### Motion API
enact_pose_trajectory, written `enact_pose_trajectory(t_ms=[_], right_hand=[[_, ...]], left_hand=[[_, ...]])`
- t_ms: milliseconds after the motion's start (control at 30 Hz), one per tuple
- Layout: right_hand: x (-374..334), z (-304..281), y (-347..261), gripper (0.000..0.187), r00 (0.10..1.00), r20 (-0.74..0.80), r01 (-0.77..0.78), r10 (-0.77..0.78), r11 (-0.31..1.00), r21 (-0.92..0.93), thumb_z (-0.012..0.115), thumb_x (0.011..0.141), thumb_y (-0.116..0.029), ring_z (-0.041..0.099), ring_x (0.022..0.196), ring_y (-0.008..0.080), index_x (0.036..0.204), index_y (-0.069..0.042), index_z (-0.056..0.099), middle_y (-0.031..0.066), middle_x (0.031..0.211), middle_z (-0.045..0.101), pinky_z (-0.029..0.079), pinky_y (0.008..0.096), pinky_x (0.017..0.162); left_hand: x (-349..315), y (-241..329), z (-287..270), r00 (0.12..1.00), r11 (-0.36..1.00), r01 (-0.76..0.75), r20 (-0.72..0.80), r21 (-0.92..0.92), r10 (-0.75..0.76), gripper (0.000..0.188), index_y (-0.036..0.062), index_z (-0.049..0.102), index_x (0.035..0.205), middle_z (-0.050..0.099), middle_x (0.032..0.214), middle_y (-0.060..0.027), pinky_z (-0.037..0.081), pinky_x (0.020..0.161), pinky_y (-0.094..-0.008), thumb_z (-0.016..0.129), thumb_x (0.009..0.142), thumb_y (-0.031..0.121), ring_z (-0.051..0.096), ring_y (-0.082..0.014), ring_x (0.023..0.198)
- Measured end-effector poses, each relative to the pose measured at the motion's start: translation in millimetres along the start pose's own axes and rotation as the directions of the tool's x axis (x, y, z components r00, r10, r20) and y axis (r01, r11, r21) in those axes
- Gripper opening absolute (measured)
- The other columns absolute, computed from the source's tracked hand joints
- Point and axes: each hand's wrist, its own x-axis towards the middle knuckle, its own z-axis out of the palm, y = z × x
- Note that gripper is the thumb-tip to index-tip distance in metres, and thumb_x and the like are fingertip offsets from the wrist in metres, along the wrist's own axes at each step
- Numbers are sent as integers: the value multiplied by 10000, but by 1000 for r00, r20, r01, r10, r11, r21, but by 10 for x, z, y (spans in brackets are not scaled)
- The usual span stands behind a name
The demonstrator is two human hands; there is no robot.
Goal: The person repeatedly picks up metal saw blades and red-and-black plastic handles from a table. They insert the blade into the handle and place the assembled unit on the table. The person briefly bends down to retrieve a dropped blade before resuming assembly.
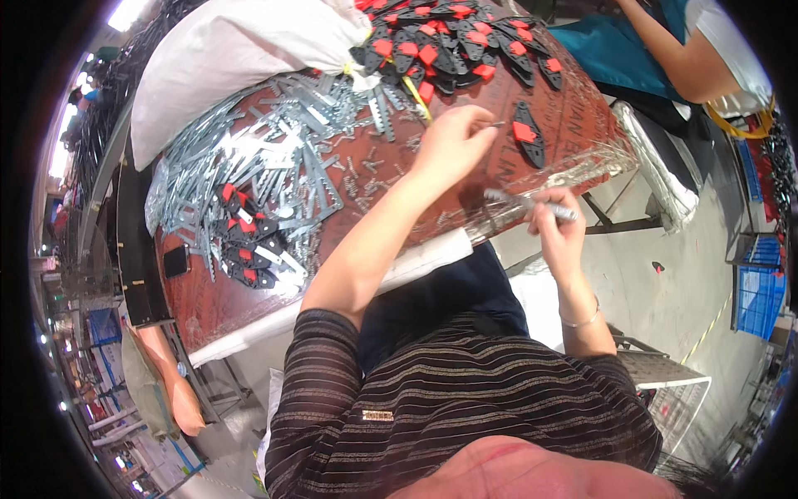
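Observation:
My left hand point(453, 148) is over the brown table, thumb and fingers pinched together on a tiny dark piece at the fingertips, too small to name. In my right hand point(555, 223), at the table's near edge, is a slim silver-grey tool point(563, 211); its narrower end points left toward the table, and its exact kind is unclear. A single black pointed plastic part with a red insert point(525, 133) lies flat to the right of my left hand. Small loose screws point(366, 170) are scattered left of my left forearm.
Toothed metal strips point(307, 116) lie heaped on the left, with several black-and-red parts point(249, 249) among them. More such parts point(449, 46) form a pile at the back. There is a white sack point(241, 46), a phone point(176, 262) and, at upper right, another person's arm point(665, 54).

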Motion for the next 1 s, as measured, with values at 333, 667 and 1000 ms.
enact_pose_trajectory(t_ms=[333,667,1000], right_hand=[[-404,-233,117,267,928,233,-333,290,926,175,444,915,-68,587,758,124,1168,4,484,111,978,602,487,238,634],[-333,-190,110,384,891,333,-406,309,871,278,457,855,-24,512,657,71,1239,-2,458,39,836,588,397,185,581],[-495,362,-246,256,895,412,-200,172,979,26,435,953,-156,370,467,13,1125,1,541,-29,585,478,262,159,427]], left_hand=[[529,96,1052,995,605,-98,63,790,78,501,15,579,1002,577,944,-225,480,802,-391,725,669,359,578,-366,883],[-115,165,-121,952,-112,280,291,-953,-95,566,-82,425,1249,516,1197,-191,389,972,-441,461,700,53,493,-277,1116],[-820,181,-649,981,-381,31,102,-924,-168,477,22,509,1177,560,1134,-145,395,888,-445,473,740,209,513,-273,1036]])
